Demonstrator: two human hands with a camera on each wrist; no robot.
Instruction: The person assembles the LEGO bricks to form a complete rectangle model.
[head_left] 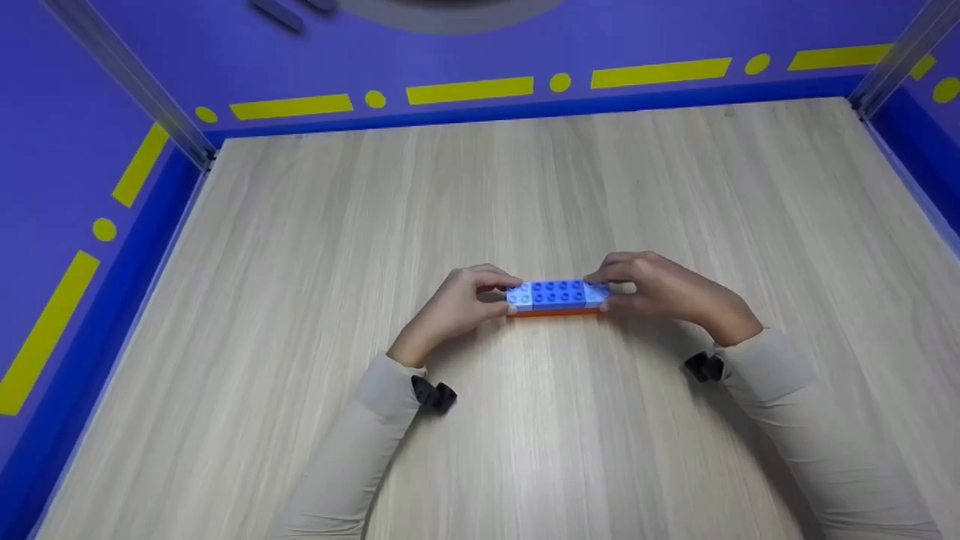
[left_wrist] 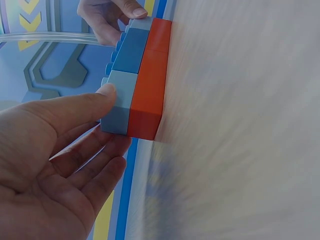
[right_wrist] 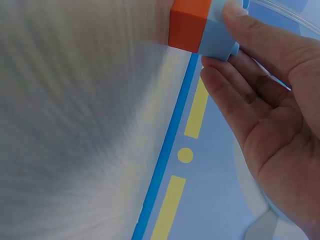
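A row of toy building bricks lies on the table in the middle of the head view. Its top layer has a darker blue brick (head_left: 558, 294) between two light blue bricks, the left one (left_wrist: 119, 102) and the right one (right_wrist: 218, 35). Under them runs an orange-red layer (left_wrist: 149, 90), which shows a seam in the left wrist view. My left hand (head_left: 466, 301) pinches the left light blue brick between thumb and fingers. At the opposite end my right hand (head_left: 660, 292) pinches the right light blue brick, partly covering its studs.
The bricks lie on a wood-grain table (head_left: 375, 217). Blue-purple panels (head_left: 480, 56) with yellow marks stand along its back and sides, with metal posts (head_left: 135, 75) at the corners. Black wrist devices (head_left: 435, 394) sit at both sleeves.
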